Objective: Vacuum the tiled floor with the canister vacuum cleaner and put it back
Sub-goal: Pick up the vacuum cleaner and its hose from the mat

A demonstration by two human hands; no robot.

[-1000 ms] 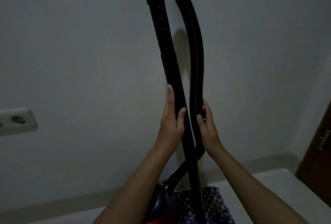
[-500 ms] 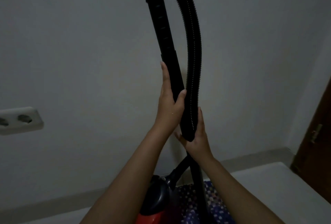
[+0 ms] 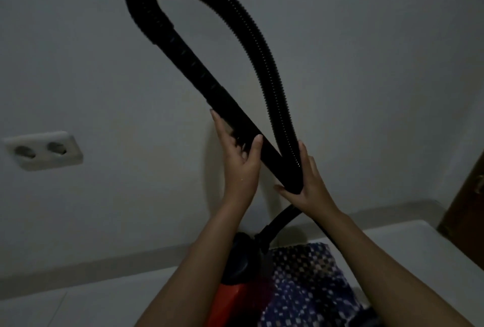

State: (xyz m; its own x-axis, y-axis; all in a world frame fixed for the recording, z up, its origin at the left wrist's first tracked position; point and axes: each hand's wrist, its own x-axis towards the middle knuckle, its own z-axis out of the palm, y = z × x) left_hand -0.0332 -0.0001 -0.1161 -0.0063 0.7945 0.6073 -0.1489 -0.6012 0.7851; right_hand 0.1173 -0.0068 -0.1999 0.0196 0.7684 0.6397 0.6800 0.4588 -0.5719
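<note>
The black rigid vacuum tube (image 3: 199, 75) slants up to the left in front of the wall. Its ribbed black hose (image 3: 264, 57) loops over the top and comes back down beside it. My left hand (image 3: 242, 161) is wrapped around the tube's lower part. My right hand (image 3: 305, 182) grips the hose where it crosses the tube. Below the hands, the hose runs into the red and black canister (image 3: 241, 277), which stands on the tiled floor (image 3: 65, 305); its lower body is cut off by the frame edge.
A white double wall socket (image 3: 43, 150) is at the left. A blue patterned cloth (image 3: 309, 287) lies right of the canister. A dark wooden door (image 3: 468, 195) stands at the far right. A grey skirting (image 3: 104, 265) runs along the wall's foot.
The tube has tilted from nearly upright to slanting left, and the hose loop has widened. My left hand slid up the tube; my right hand took a lower, firmer hold on the hose.
</note>
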